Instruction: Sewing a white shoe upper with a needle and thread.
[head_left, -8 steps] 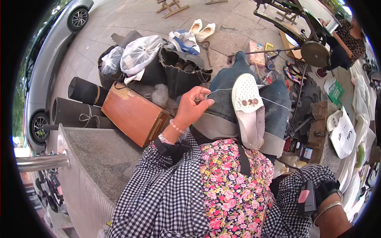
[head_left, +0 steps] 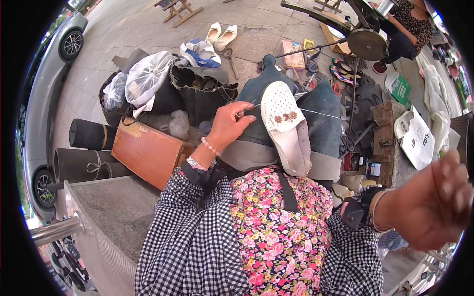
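Observation:
A white slip-on shoe (head_left: 280, 106) with small holes and brown flower trim lies toe away across my lap. Beneath it a worn blue-grey cloth (head_left: 254, 130) covers my knees. Just left of the shoe, my left hand (head_left: 231, 123) is closed, thumb against the fingers, pinching a white thread (head_left: 321, 113) that also runs out from the shoe's right side over the cloth. A dark band shows at its fingers; I cannot make out whether it is a ring. My right hand (head_left: 427, 204) is raised at the far right, fingers curled and smeared by motion; any held thing is hidden.
A wooden box (head_left: 145, 148) and dark rolls (head_left: 81, 165) lie to the left. Stuffed black bags (head_left: 197, 101) stand beyond. White shoes (head_left: 225, 38) sit farther off. A machine with a wheel (head_left: 368, 44) stands far right, a person (head_left: 412, 24) behind it.
My right hand has swung up and outward from the lower right edge. My left hand stays beside the shoe, closer to it. The whole view has shifted slightly.

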A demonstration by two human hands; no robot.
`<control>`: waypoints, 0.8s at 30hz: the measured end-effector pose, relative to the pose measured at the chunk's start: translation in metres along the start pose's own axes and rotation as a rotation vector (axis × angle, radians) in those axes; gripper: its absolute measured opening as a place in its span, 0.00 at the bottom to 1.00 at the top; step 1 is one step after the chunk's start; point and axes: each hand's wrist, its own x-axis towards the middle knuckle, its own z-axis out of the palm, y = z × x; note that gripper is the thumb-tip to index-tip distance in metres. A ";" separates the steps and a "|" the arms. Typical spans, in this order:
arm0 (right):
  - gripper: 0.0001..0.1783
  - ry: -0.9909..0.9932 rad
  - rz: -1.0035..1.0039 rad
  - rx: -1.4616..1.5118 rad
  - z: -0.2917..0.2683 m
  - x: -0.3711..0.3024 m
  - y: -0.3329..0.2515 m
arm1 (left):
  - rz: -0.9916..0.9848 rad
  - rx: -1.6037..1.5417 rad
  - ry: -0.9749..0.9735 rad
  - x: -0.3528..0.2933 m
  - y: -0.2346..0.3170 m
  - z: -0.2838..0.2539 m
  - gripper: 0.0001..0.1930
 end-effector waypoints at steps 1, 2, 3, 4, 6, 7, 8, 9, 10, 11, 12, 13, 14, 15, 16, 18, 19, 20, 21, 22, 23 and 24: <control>0.15 -0.189 0.175 -0.119 0.014 -0.004 0.014 | 0.086 0.087 -0.001 0.001 -0.003 -0.001 0.08; 0.12 -0.062 0.185 -0.160 0.035 -0.018 0.035 | 0.187 0.162 -0.023 0.006 -0.006 0.003 0.06; 0.11 -0.179 0.312 -0.270 0.035 -0.036 0.054 | 0.173 0.163 -0.014 0.000 -0.008 -0.002 0.06; 0.10 -0.415 0.307 -0.330 0.035 -0.042 0.071 | 0.109 0.110 -0.047 -0.005 0.002 -0.006 0.04; 0.11 -0.676 0.528 -0.353 0.044 -0.064 0.086 | 0.042 0.058 -0.079 -0.016 0.020 -0.013 0.03; 0.12 -0.778 0.629 -0.358 0.047 -0.079 0.093 | -0.096 -0.097 -0.155 -0.022 0.030 -0.016 0.04; 0.14 -0.791 0.639 -0.325 0.055 -0.093 0.098 | -0.235 -0.248 -0.228 -0.027 0.037 -0.019 0.04; 0.22 -0.874 0.692 -0.320 0.059 -0.105 0.103 | -0.145 -0.237 -0.233 -0.032 0.039 -0.019 0.05; 0.22 -0.872 0.694 -0.323 0.065 -0.113 0.106 | -0.146 -0.237 -0.237 -0.035 0.044 -0.022 0.05; 0.26 -0.938 0.680 -0.354 0.073 -0.120 0.108 | -0.126 -0.264 -0.297 -0.036 0.053 -0.025 0.04; 0.30 -1.005 0.666 -0.384 0.078 -0.124 0.109 | -0.107 -0.292 -0.357 -0.037 0.061 -0.027 0.03; 0.30 -1.004 0.672 -0.388 0.081 -0.126 0.110 | -0.109 -0.295 -0.363 -0.039 0.065 -0.028 0.03; 0.30 -1.139 0.654 -0.476 0.086 -0.129 0.112 | -0.061 -0.319 -0.397 -0.042 0.068 -0.031 0.03; 0.31 -1.274 0.632 -0.564 0.088 -0.130 0.113 | -0.014 -0.343 -0.433 -0.045 0.072 -0.034 0.02; 0.31 -1.277 0.636 -0.561 0.090 -0.131 0.113 | -0.019 -0.345 -0.431 -0.047 0.077 -0.039 0.02; 0.23 -1.253 0.609 -0.572 0.091 -0.130 0.111 | 0.037 -0.444 -0.564 -0.051 0.087 -0.050 0.02; 0.23 -1.255 0.617 -0.573 0.091 -0.133 0.111 | 0.082 -0.492 -0.540 -0.056 0.084 -0.052 0.04; 0.20 -1.272 0.558 -0.462 0.091 -0.135 0.111 | 0.082 -0.494 -0.541 -0.061 0.087 -0.055 0.04; 0.17 -1.285 0.501 -0.352 0.091 -0.135 0.111 | 0.070 -0.596 -0.523 -0.066 0.092 -0.058 0.05; 0.17 -1.283 0.505 -0.357 0.089 -0.133 0.107 | 0.057 -0.698 -0.507 -0.069 0.094 -0.061 0.07; 0.12 -1.283 0.506 -0.221 0.088 -0.122 0.098 | 0.144 -0.752 -0.500 -0.071 0.094 -0.062 0.09; 0.08 -1.283 0.509 -0.081 0.088 -0.115 0.091 | 0.143 -0.753 -0.497 -0.075 0.094 -0.066 0.09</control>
